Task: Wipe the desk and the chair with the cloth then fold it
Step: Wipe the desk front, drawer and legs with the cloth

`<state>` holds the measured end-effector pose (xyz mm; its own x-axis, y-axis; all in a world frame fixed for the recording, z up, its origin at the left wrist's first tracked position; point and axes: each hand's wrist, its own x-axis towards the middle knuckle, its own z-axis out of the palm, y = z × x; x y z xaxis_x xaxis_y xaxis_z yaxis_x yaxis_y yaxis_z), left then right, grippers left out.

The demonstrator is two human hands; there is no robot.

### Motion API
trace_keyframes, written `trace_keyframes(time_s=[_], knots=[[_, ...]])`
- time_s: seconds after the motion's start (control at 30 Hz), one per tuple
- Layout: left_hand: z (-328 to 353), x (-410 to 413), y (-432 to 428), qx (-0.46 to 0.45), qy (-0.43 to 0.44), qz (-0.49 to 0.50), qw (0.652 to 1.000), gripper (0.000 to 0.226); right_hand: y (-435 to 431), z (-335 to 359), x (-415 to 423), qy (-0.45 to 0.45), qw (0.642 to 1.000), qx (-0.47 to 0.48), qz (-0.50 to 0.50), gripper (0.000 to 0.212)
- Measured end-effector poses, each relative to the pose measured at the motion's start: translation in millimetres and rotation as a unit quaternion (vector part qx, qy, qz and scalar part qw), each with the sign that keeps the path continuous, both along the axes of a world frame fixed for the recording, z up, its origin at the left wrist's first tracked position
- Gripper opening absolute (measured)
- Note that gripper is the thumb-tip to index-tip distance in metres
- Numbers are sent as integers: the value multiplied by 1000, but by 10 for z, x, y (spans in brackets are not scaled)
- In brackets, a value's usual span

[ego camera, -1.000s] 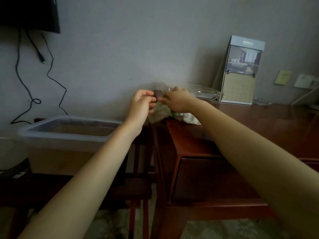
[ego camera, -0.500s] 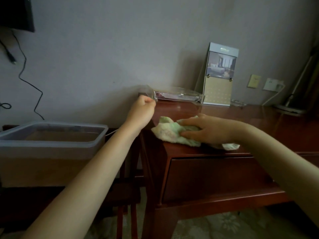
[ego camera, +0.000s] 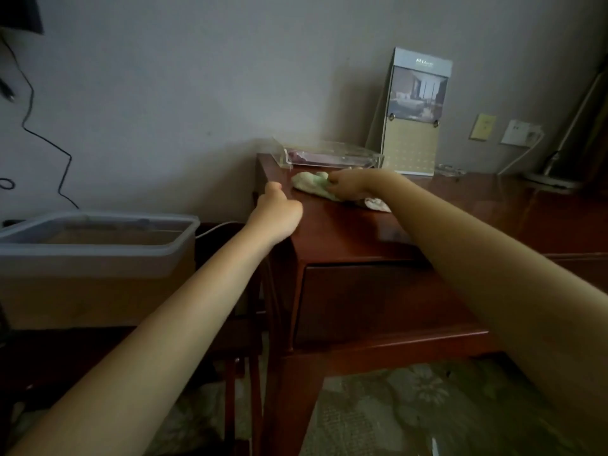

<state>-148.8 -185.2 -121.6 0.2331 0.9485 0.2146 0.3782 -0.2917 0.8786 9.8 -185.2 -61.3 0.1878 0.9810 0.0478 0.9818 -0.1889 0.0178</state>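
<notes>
Right hand [ego camera: 353, 187] grips cloth [ego camera: 312, 184] on desk [ego camera: 345, 232] beside clear tray [ego camera: 332, 154]; left hand [ego camera: 278, 215] fisted

Two hands at centre: left hand [ego camera: 279, 213], right hand [ego camera: 353, 187]. One cloth [ego camera: 311, 182], one desk [ego camera: 460, 232], one clear tray [ego camera: 332, 156], one calendar [ego camera: 414, 116] at upper right, one bin [ego camera: 95, 232] at left, two wall plates [ego camera: 482, 126] at right.

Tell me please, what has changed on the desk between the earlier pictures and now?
The right hand slid the cloth across the desk, from near the front edge back toward the clear tray by the wall, and kept hold of it throughout. The left hand stays in a fist at the desk's left edge. The tray and the calendar have not moved.
</notes>
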Motion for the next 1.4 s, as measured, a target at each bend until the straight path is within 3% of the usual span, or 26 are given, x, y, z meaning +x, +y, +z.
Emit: trace_keyframes(time_s=[0.13,0.27,0.4,0.47,0.57,0.77,0.93,1.13,1.27,1.4], knots=[[-54,36,-60,4,-124,59,990,45,-574,15,-79,9,996,-3,87,47],[-74,60,-128,28,-211,92,973,39,-1389,-197,-193,40,982,114,146,58],[-80,85,-114,38,-232,87,968,28,-1661,-384,-204,59,965,225,122,48],[-98,84,-112,43,-236,88,967,27,-1549,-307,-181,59,967,203,140,44],[-92,55,-139,35,-235,95,967,44,-1141,-154,-181,40,978,115,168,48],[-129,23,-165,17,-253,76,964,52,-161,-47,-304,-20,989,17,149,47],[-207,-22,-126,-24,-303,29,952,55,100,-7,-363,-47,993,-12,111,49],[-331,-137,-14,-59,-308,11,949,81,-153,-86,-434,-39,974,17,223,44],[-234,-174,-140,-21,-308,2,951,39,-624,-165,-509,-7,948,51,315,36],[-150,-189,-307,125,-265,-35,955,24,-717,-138,-584,15,943,36,331,34]])
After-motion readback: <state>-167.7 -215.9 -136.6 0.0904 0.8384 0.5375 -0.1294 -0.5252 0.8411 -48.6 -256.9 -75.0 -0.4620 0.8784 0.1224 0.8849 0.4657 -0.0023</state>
